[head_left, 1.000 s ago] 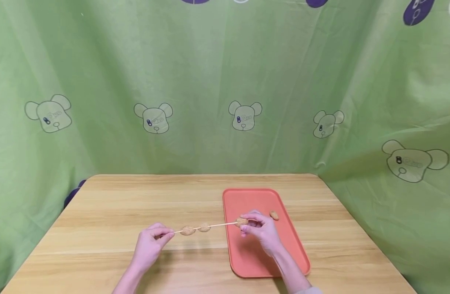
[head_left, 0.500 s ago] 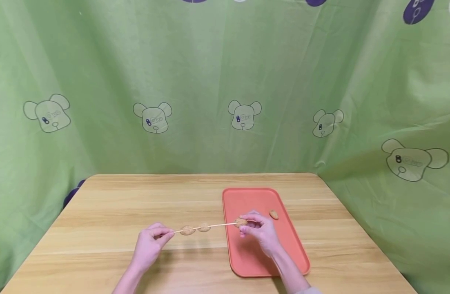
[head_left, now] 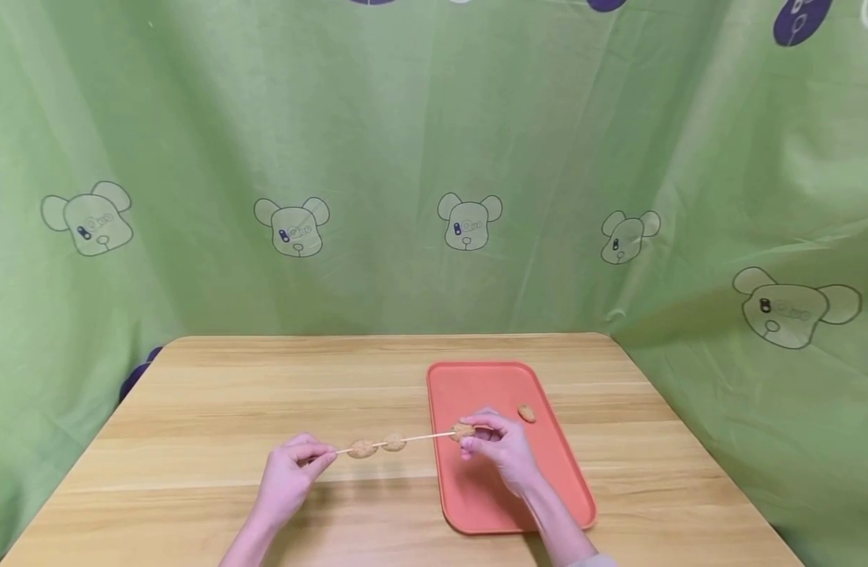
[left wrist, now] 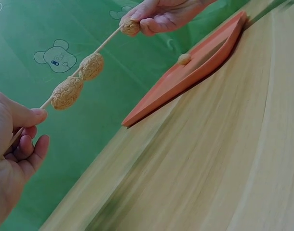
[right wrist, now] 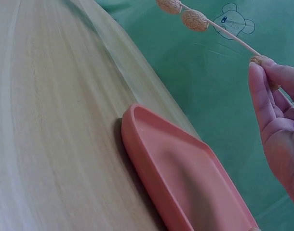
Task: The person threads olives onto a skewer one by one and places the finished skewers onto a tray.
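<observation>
The left hand (head_left: 288,472) is pinching one end of a thin stick (head_left: 427,436) between thumb and fingers, with the stick's tail running in toward the palm. The right hand (head_left: 503,449) is gripping the third ball (head_left: 462,431) between thumb and fingertips at the stick's other end. The stick is running into this ball; how far it is going through is hard to tell behind the fingers.

Two more rough brown balls are sitting on the stick, nearer the left hand: the first ball (head_left: 361,449) just beside the fingertips, the second ball (head_left: 395,442) next along, with a bare length of stick stretching from there to the right hand. The whole row is hanging above the tabletop (head_left: 193,409), the left part over bare wood, the third ball over the left edge area of a red tray (head_left: 484,504).

The tray is lying toward the tabletop's right edge, its far end pointing at the far edge. A loose ball (head_left: 526,413) is resting in it, near the tray's right edge and toward its far right corner. A grey sleeve (head_left: 593,561) is showing at the right wrist. Beyond the tabletop's far edge, a green curtain (head_left: 377,157) printed with bear faces is hanging.
</observation>
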`<state>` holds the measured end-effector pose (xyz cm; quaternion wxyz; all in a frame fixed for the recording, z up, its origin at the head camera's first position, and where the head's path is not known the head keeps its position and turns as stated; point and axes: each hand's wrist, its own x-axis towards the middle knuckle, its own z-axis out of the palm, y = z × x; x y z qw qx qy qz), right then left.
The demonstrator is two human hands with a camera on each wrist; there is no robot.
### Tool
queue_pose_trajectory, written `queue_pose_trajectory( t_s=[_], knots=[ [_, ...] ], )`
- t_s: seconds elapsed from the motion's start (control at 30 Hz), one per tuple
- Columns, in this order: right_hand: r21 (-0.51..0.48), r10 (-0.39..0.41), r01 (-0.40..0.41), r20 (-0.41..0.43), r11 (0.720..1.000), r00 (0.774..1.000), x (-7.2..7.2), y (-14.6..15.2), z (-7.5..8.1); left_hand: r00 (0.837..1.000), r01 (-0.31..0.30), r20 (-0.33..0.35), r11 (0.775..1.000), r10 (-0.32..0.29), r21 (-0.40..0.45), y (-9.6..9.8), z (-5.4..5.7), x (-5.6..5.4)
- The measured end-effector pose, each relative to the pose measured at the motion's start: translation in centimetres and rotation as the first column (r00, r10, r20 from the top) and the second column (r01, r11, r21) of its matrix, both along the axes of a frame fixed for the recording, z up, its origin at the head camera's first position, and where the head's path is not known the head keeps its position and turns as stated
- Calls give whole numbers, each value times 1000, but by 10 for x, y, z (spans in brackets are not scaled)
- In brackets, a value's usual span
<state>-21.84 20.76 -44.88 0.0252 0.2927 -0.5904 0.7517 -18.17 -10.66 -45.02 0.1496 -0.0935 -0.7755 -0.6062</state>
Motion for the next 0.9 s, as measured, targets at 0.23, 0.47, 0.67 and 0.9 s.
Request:
queue_pose_trajectory(
  t_s=[0.23,0.47,0.67,0.9],
  knots=[
    [-11,17,-16,13,1000,1000,0,-1,0,1000,-6,-7,1000,6,8,1,-1,1],
    [-13,22,-22,22,1000,1000,1,-2,0,1000,-5,-18,1000,5,7,1,-2,0],
    [5,21,-21,23,1000,1000,1,-3,-1,1000,-7,-21,1000,7,2,1,-3,0],
    [14,19,-20,32,1000,999,1,-4,-3,1000,-5,-5,1000,5,4,1,-3,0]
  ],
)
